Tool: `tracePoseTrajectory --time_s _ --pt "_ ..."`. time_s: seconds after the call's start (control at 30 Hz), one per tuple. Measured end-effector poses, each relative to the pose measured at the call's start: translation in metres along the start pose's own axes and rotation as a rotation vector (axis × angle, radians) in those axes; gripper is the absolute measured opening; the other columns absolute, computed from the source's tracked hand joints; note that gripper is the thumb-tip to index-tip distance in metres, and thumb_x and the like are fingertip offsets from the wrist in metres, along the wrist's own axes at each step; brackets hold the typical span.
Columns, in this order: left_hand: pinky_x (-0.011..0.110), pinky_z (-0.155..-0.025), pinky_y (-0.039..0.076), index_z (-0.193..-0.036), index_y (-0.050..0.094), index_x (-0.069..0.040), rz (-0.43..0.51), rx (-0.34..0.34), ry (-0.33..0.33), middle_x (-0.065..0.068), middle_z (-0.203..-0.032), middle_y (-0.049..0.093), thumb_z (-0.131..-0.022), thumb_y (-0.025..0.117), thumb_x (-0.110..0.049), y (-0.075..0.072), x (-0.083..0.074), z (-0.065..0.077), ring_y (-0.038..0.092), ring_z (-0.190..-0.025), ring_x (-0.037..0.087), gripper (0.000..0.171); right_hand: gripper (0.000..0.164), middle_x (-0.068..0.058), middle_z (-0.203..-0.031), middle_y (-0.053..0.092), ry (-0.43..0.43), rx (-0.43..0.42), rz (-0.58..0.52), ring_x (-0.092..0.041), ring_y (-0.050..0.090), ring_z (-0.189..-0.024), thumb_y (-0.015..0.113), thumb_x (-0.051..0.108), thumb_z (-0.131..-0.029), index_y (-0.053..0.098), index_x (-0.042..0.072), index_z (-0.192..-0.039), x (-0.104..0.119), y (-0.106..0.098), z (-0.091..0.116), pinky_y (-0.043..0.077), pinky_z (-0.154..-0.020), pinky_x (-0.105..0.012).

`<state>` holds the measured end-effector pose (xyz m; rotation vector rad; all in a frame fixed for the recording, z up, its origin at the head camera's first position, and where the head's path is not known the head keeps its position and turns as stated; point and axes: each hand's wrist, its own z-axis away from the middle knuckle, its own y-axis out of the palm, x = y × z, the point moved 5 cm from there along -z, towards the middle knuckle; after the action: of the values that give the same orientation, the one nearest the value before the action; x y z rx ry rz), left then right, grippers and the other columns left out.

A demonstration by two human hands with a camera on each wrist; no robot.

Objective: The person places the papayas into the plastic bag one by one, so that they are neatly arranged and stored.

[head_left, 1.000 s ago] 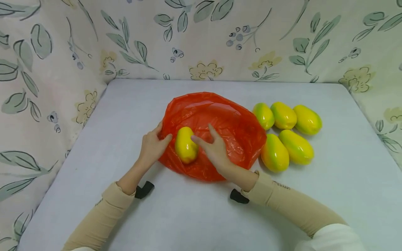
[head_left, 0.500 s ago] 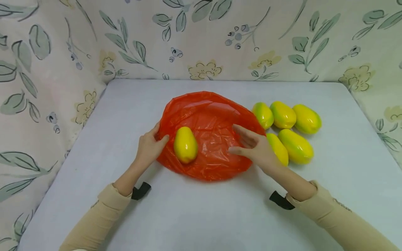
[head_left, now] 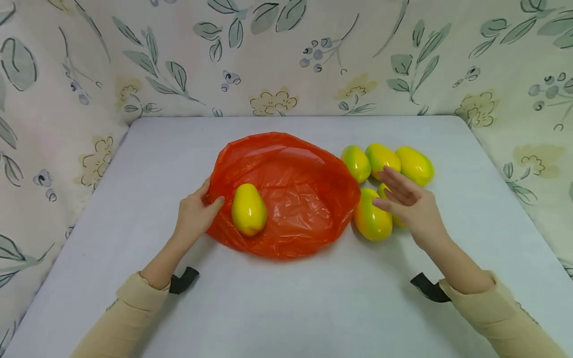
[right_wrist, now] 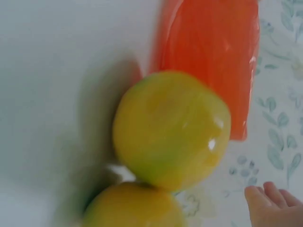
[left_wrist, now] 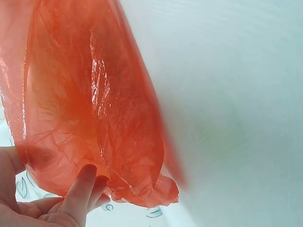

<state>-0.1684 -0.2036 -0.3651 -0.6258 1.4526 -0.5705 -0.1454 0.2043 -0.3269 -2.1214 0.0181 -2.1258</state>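
Observation:
A red plastic bag [head_left: 300, 204] lies spread with its mouth facing up, and one yellow-green mango [head_left: 248, 211] is inside at the left. My left hand [head_left: 192, 214] holds the bag's left rim, thumb on the inner side; in the left wrist view its fingers [left_wrist: 80, 191] press the outside of the film. My right hand [head_left: 421, 211] hovers over the front mangoes with fingers extended, holding nothing. Just left of it is the nearest mango [head_left: 372, 221], beside the bag; this mango [right_wrist: 170, 130] fills the right wrist view's middle. Another front mango is mostly hidden under the hand.
In the back row are three mangoes: a left one [head_left: 355, 164], a middle one [head_left: 381, 156] and a right one [head_left: 415, 166]. The white table [head_left: 286, 308] ends at a floral cloth backdrop [head_left: 331, 79]. Black straps hang below both wrists.
My right hand has left the bag and moved right, over the mangoes. The left hand keeps its place at the bag's rim. The head view has shifted slightly.

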Motion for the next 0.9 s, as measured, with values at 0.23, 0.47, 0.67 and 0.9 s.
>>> tracePoseTrajectory --time_s 0.23,0.47,0.67,0.9 --pt "0.025 -0.057 0.05 -0.149 0.034 0.001 -0.004 0.002 -0.011 0.02 -0.082 0.065 -0.096 0.055 -0.019 -0.001 0.001 0.001 0.047 -0.058 0.02 0.06 0.072 -0.004 -0.149 0.045 0.069 -0.129 0.129 -0.012 0.046 -0.131 0.071 0.013 -0.089 0.035 0.007 -0.151 -0.015 -0.039 0.007 0.042 -0.089 -0.009" --pt "0.029 -0.062 0.055 -0.148 0.034 0.002 0.004 -0.001 -0.003 0.024 -0.092 0.067 -0.096 0.055 -0.018 -0.002 0.001 0.001 0.05 -0.061 0.019 0.06 0.075 -0.007 -0.155 0.032 0.182 -0.253 0.305 -0.023 0.029 -0.142 0.067 0.026 -0.092 0.028 0.009 -0.153 -0.029 -0.063 0.004 0.033 -0.102 -0.016" --pt "0.027 -0.06 0.053 -0.149 0.034 0.001 0.003 0.002 -0.01 0.023 -0.091 0.067 -0.097 0.055 -0.019 -0.002 0.002 0.001 0.049 -0.06 0.019 0.06 0.083 -0.009 -0.159 0.02 0.272 -0.258 0.325 -0.027 0.015 -0.146 0.066 0.037 -0.092 0.019 0.01 -0.155 -0.042 -0.066 -0.002 0.02 -0.113 -0.03" --pt "0.025 -0.058 0.051 -0.149 0.034 0.001 0.009 -0.001 -0.003 0.018 -0.079 0.065 -0.097 0.055 -0.019 -0.001 0.001 0.001 0.048 -0.057 0.019 0.06 0.09 -0.014 -0.16 0.015 0.309 -0.173 0.343 -0.031 0.01 -0.146 0.065 0.043 -0.091 0.013 0.007 -0.155 -0.05 -0.06 -0.005 0.014 -0.115 -0.045"
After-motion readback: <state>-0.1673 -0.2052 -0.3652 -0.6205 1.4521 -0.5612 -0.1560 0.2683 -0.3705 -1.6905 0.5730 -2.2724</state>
